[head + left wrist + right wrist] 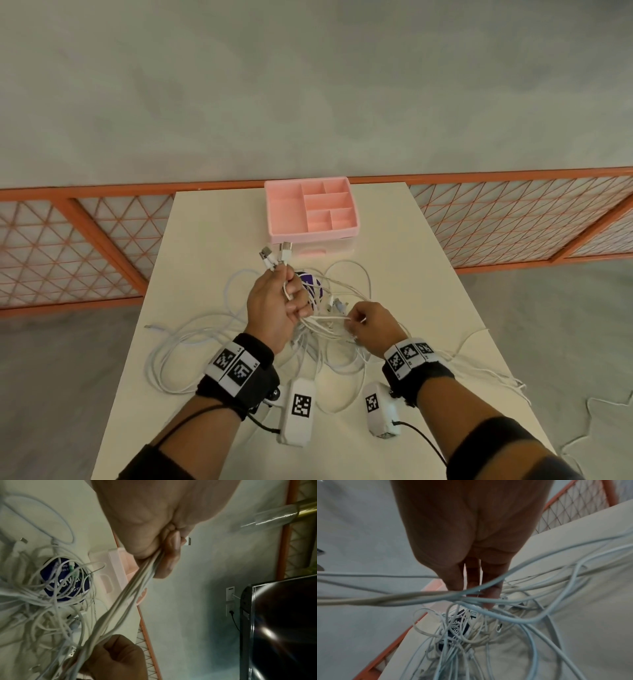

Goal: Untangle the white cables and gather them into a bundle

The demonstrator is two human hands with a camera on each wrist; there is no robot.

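A tangle of white cables (pixel 329 308) lies on the white table (pixel 212 233). My left hand (pixel 284 305) is raised and grips several cables in its fist, their USB plugs (pixel 275 255) sticking up past the knuckles. In the left wrist view the gripped cables (pixel 130 601) run taut from that fist (pixel 164 550) down to my right hand (pixel 116 655). My right hand (pixel 366 325) pinches the same strands (pixel 436 596) just right of the left hand, above the pile. More white cables (pixel 471 642) lie loose below it.
A pink compartment tray (pixel 311 209) stands at the table's far edge. A round dark blue disc (pixel 308 284) lies under the tangle. One cable (pixel 486 373) trails off the table's right side to the floor. An orange mesh railing (pixel 85 240) runs behind.
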